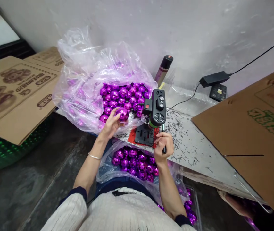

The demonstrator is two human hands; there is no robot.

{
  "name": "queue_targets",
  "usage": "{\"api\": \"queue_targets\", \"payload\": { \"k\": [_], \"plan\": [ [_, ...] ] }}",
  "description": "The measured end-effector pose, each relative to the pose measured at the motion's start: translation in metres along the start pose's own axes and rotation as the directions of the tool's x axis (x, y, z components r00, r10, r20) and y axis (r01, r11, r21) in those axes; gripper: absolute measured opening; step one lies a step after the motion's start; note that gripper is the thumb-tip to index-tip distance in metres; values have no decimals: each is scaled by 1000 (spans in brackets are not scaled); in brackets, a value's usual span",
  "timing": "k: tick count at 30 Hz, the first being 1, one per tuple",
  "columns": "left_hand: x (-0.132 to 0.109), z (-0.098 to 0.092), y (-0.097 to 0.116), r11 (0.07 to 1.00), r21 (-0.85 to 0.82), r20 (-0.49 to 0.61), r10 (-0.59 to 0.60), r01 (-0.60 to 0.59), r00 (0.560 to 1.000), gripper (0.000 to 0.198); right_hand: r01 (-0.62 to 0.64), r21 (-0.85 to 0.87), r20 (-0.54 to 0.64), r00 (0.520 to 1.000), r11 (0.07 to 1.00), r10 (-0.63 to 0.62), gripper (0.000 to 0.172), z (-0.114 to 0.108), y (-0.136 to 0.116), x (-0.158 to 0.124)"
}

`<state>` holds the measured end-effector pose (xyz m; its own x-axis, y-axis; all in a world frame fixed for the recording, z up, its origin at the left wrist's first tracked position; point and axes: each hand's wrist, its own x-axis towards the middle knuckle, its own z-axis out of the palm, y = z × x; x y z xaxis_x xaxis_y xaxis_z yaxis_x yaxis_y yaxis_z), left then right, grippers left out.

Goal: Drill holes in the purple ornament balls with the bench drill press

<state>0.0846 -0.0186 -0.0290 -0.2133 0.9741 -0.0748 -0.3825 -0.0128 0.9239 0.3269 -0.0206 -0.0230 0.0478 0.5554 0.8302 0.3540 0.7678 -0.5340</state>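
Observation:
My left hand (113,124) is closed round a shiny purple faceted ball (122,114), at the front edge of a clear plastic bag (79,96) full of similar balls. To the right stands a small black bench drill press (158,107) with a red switch and a slotted base plate (144,134). The fingers of my right hand (163,144) are wrapped round the press's lever handle (164,149), which points down towards me. The held ball is left of the press, apart from it. The drill's tip is hidden behind the machine's body.
Another bag of purple balls (137,163) hangs at my lap. Dark shavings litter the white tabletop (194,150). A spray can (163,69) and a power adapter (214,79) with cable are behind. Cardboard boxes (252,128) stand right, with cardboard (19,93) at left.

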Motion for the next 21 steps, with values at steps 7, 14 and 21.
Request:
{"api": "queue_targets", "payload": {
  "k": [7, 14, 21],
  "plan": [
    [-45, 29, -60, 946, -190, -19, -272, 264, 962, 45, -7, -8, 11, 1000, 1000, 7, 28, -1, 0, 1],
    [-37, 52, -114, 965, 262, -136, 34, 3, 990, 60, 37, -18, 46, 998, 999, -36, 25, -5, -1, 7],
    [-19, 53, -121, 584, 779, 65, 289, -230, 955, 62, 52, -20, 71, 996, 998, -50, 24, -7, 0, 6]
  ]
}}
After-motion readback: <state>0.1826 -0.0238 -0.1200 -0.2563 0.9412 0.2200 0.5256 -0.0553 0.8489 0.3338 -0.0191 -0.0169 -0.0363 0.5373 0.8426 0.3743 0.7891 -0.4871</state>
